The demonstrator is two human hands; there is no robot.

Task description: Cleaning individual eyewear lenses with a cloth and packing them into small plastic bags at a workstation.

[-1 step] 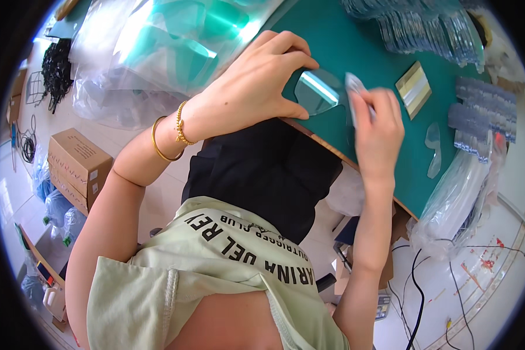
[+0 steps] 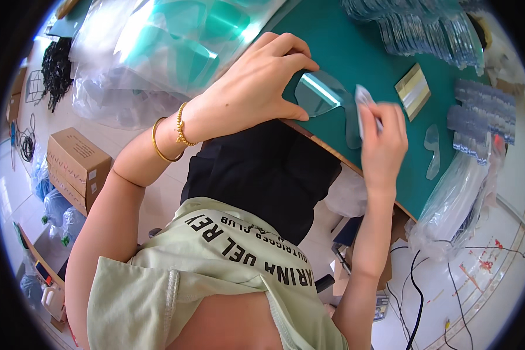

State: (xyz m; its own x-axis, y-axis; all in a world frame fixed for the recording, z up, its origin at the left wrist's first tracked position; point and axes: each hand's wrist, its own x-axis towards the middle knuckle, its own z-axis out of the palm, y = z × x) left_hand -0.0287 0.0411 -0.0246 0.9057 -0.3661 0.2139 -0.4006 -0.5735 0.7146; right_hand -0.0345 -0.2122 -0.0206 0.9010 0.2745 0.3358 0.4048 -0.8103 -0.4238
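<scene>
Left hand arched wide, holding clear plastic piece, right hand pinching what seems white cloth

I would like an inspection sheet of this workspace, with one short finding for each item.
Surface: green tabletop, wood-coloured edge.
Job's things: clear lens piece; pale wad, material unclear.
Clutter: gold-coloured block, loose clear piece, stacked clear pieces.
Left hand: thumb and fingers hold the lens piece at one end.
Right hand: slightly blurred, grips the wad.
Cables: black cable on the floor, right.
Surroundings: cardboard box on the left; large plastic bag beyond the left forearm.
</scene>
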